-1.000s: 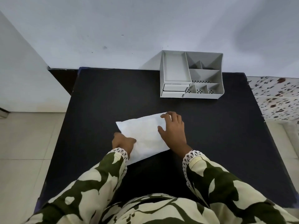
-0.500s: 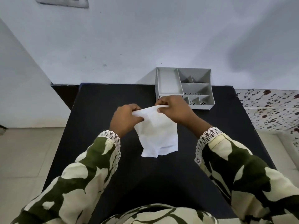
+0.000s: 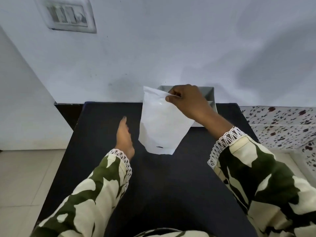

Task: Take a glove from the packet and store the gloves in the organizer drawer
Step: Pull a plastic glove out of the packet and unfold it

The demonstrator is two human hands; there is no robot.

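**Packet held up over the worktop**

Nearest, two camouflage-print sleeves [image 3: 95, 190] with white lace cuffs, reaching forward over the black worktop [image 3: 164, 185]. Left hand [image 3: 124, 136] flat and loose above the worktop, fingers stretched forward, holding nothing, just left of the packet and apart from it. Right hand [image 3: 187, 101] higher and farther out, thumb and fingers pinched on the packet's upper right edge. White packet [image 3: 160, 122] hanging upright from that pinch, clear of the worktop, upper left corner free, a small dark mark near the bottom edge. No glove visible outside it. Behind packet and right hand, the grey organizer [image 3: 209, 94] at the worktop's far edge against the wall [image 3: 171, 48], mostly hidden; drawer out of sight, so open or closed cannot be told. On the wall up left, a switch plate [image 3: 67, 15]. Far right, a spotted surface [image 3: 280, 125]; far left, pale floor tiles [image 3: 25, 177].
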